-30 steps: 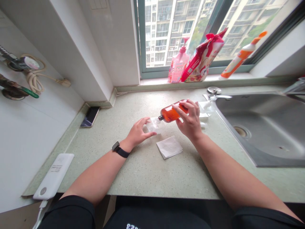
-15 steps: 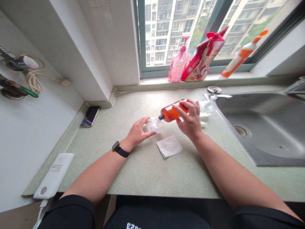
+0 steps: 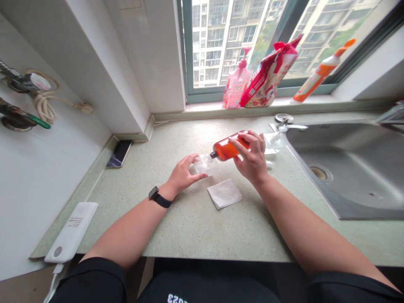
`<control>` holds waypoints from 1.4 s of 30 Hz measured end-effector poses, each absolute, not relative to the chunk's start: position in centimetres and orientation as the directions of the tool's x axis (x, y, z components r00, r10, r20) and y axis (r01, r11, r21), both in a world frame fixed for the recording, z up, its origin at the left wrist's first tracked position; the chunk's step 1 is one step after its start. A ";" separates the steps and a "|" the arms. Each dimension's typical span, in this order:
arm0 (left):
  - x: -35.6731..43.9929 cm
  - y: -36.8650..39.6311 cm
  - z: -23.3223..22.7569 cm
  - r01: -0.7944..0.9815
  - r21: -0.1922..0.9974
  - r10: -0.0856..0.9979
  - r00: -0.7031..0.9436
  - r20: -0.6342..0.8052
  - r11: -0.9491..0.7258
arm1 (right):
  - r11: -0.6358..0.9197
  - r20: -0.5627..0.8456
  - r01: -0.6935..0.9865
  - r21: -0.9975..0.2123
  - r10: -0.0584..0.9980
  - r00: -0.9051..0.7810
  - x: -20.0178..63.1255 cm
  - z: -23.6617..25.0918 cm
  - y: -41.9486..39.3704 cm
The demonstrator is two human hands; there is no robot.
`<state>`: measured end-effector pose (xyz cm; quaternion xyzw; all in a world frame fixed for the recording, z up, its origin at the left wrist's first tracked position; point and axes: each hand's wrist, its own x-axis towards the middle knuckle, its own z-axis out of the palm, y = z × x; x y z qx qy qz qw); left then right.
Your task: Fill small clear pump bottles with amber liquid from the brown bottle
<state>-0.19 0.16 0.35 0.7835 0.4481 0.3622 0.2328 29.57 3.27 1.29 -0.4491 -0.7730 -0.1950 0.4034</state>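
My right hand point(image 3: 252, 159) grips an orange bottle point(image 3: 225, 149) tipped on its side, neck pointing left and down. The neck meets a small clear container point(image 3: 202, 165) that stands on the green speckled counter point(image 3: 195, 219). My left hand point(image 3: 183, 173), with a black watch on the wrist, holds that clear container from the left side. A folded white tissue point(image 3: 224, 194) lies on the counter just in front of both hands.
A steel sink point(image 3: 344, 168) fills the right side. On the window sill stand a pink pump bottle point(image 3: 236, 84), a red pouch point(image 3: 268, 75) and an orange-capped bottle point(image 3: 318, 73). A phone point(image 3: 119, 154) lies at the back left, a white power bank point(image 3: 71, 231) at the front-left edge.
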 end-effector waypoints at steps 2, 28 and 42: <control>-0.2 0.1 0.4 0.533 0.688 0.869 0.336 0.362 -0.493 | 0.520 0.799 0.853 -0.055 0.534 -0.275 29.6 1.3 3.3; -0.2 0.1 0.3 0.523 0.682 0.859 0.339 0.384 -0.512 | 0.499 0.822 0.866 -0.020 0.502 -0.270 29.4 1.3 3.5; -0.2 0.2 0.2 0.519 0.683 0.857 0.343 0.385 -0.514 | 0.503 0.828 0.864 -0.008 0.488 -0.276 29.4 1.3 3.3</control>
